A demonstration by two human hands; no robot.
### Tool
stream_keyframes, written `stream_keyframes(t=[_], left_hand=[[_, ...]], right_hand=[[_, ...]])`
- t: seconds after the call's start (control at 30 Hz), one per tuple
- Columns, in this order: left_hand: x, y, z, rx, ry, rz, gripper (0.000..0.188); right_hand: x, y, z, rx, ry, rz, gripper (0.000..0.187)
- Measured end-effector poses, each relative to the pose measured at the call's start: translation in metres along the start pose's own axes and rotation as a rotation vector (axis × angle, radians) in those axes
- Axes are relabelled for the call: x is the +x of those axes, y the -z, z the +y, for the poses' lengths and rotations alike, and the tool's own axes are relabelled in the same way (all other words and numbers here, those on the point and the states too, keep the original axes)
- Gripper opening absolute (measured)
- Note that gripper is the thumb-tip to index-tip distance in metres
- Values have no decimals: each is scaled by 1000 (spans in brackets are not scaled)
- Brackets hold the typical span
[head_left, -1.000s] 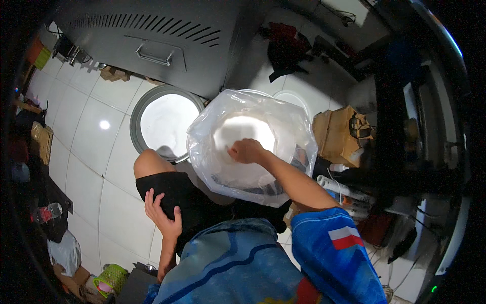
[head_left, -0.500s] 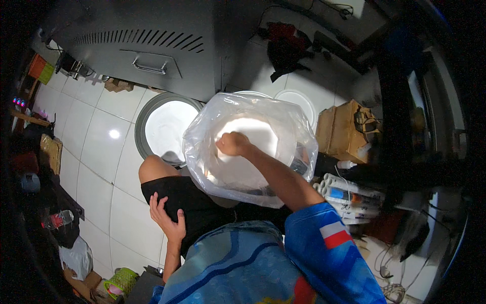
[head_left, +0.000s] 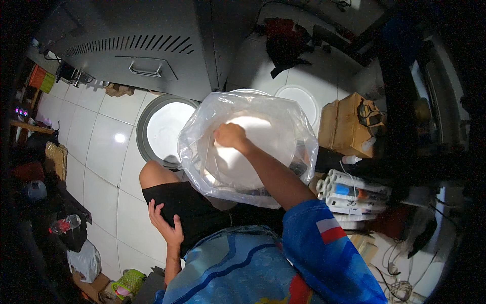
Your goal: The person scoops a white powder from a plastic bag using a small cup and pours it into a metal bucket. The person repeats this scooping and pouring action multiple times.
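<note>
A big clear plastic bag [head_left: 195, 147] stands wide-mouthed before me, with a white mass [head_left: 268, 152] inside. My right hand [head_left: 230, 136] reaches into its mouth, fingers curled closed at the left part of the white mass. What those fingers hold, if anything, is hidden. On the left thigh of my black shorts [head_left: 195, 200] rests my left hand [head_left: 165, 223], its fingers apart and nothing in them. Left of the bag is a round grey tub [head_left: 144, 133] holding smooth white material [head_left: 169, 133]; the bag covers its right edge.
A grey metal cabinet [head_left: 142, 45] with slots and a handle stands beyond the tub. Behind the bag lies a round white lid [head_left: 298, 99]. To the right are a cardboard box [head_left: 344, 124] and several white rolls [head_left: 349, 192]. Cables [head_left: 400, 283] lie lower right.
My right hand has shifted slightly up and left inside the bag, still closed. The bag's left edge now covers more of the tub. The left hand stays on the thigh.
</note>
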State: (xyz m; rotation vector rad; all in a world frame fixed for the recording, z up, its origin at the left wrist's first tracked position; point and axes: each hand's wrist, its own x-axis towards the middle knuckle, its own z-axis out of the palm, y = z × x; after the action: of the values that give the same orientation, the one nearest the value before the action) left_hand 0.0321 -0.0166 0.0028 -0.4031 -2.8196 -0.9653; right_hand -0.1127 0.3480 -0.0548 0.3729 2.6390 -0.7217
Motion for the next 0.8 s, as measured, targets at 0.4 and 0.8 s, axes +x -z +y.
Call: stream_keyframes(t=[0.4, 0.8], left_hand=[[2, 3, -5, -37, -15, -2, 52], [5, 2, -2, -15, -2, 1, 51]], right_hand=[[-7, 45, 40, -117, -24, 179, 38], [-53, 4, 31, -73, 143, -276, 45]])
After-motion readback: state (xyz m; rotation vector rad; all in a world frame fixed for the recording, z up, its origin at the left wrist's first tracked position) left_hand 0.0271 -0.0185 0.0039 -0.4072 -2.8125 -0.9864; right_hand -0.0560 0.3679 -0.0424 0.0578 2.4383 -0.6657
